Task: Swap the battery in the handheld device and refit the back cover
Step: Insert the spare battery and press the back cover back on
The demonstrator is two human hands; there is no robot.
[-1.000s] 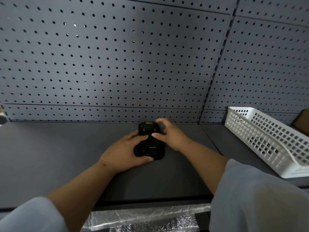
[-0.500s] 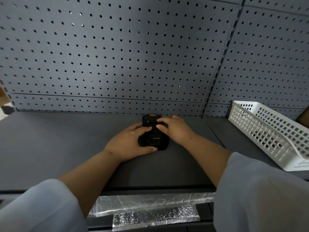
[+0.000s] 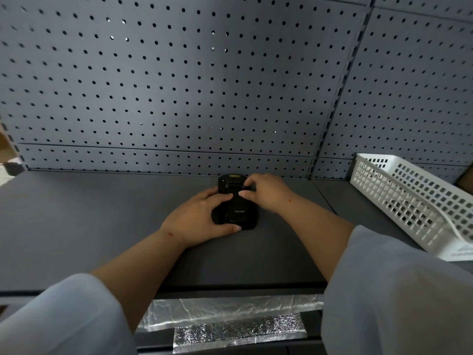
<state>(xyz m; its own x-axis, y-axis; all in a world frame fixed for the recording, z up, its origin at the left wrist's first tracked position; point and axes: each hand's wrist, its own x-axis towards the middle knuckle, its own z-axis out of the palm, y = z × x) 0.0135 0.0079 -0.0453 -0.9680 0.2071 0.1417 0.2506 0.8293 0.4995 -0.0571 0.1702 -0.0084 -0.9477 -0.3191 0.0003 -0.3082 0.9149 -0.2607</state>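
A black handheld device (image 3: 239, 210) lies back side up on the dark grey shelf (image 3: 89, 226), close to the pegboard wall. Its back cover carries a small printed logo. My left hand (image 3: 197, 221) wraps the device's left and lower edge, thumb along the bottom and index finger across the middle. My right hand (image 3: 268, 192) rests on the upper right of the device, with fingertips pressing on the cover near the top. No loose battery is in view.
A white slotted plastic basket (image 3: 409, 201) stands on the shelf at the right. A grey pegboard wall (image 3: 204, 85) rises just behind the device. Silvery foil padding (image 3: 230, 319) lies below the shelf's front edge.
Both hands stay on the device in nearly the same grip. The view has tilted slightly, so the hands and device sit higher in the frame.
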